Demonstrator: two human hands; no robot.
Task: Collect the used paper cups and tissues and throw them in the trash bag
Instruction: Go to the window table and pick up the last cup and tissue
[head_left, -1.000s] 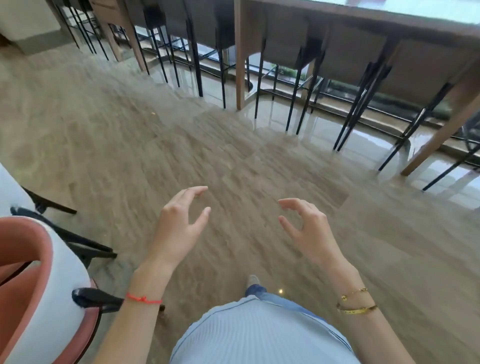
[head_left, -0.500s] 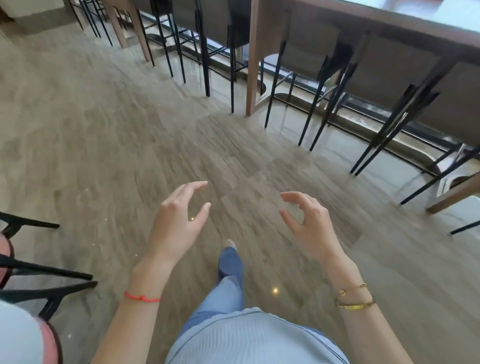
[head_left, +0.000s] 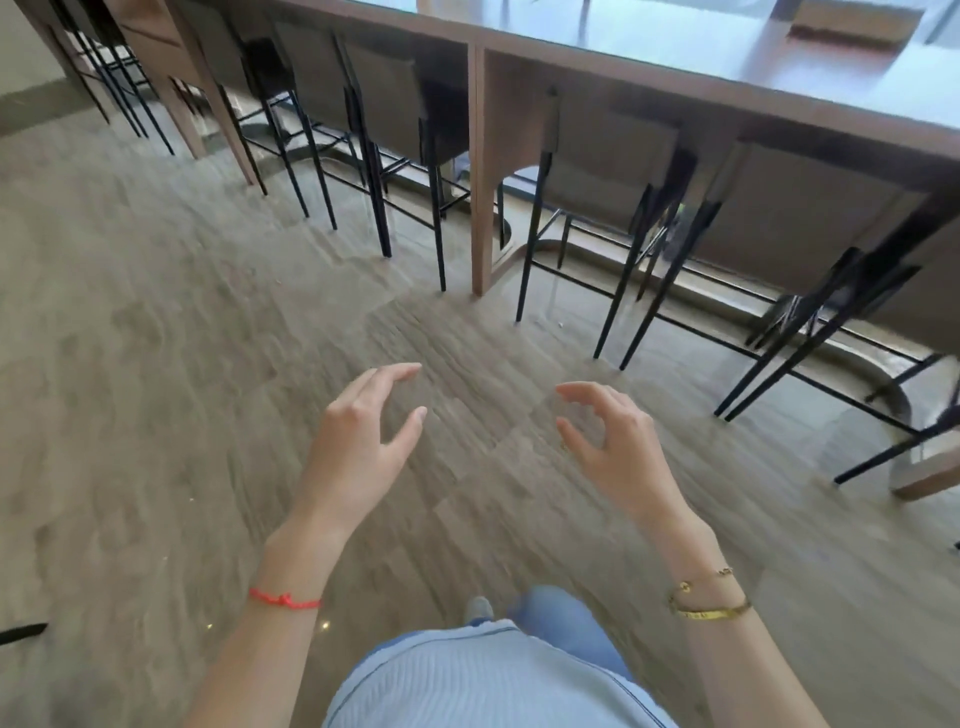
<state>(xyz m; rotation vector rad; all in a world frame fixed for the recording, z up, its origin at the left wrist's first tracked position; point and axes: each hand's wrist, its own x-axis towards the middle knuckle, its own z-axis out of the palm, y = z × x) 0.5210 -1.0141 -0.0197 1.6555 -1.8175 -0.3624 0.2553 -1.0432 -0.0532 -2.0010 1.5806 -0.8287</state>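
Note:
My left hand (head_left: 358, 441) floats in front of me above the wood-look floor, fingers curled and apart, holding nothing. My right hand (head_left: 613, 441) is level with it a little to the right, also with fingers spread and nothing in them. A red string circles the left wrist and gold bracelets the right. No paper cup, tissue or trash bag shows in the head view.
A long high counter (head_left: 675, 67) runs across the top right, on wooden legs (head_left: 480, 208). Several black-legged bar stools (head_left: 602, 171) are tucked under it. A small white speck (head_left: 561, 325) lies on the floor by a stool leg. Open floor (head_left: 156, 364) spreads to the left.
I have walked forward toward the counter; the stools are nearer and the pink-and-white chair at the left has left the view. Both hands keep the same spread pose.

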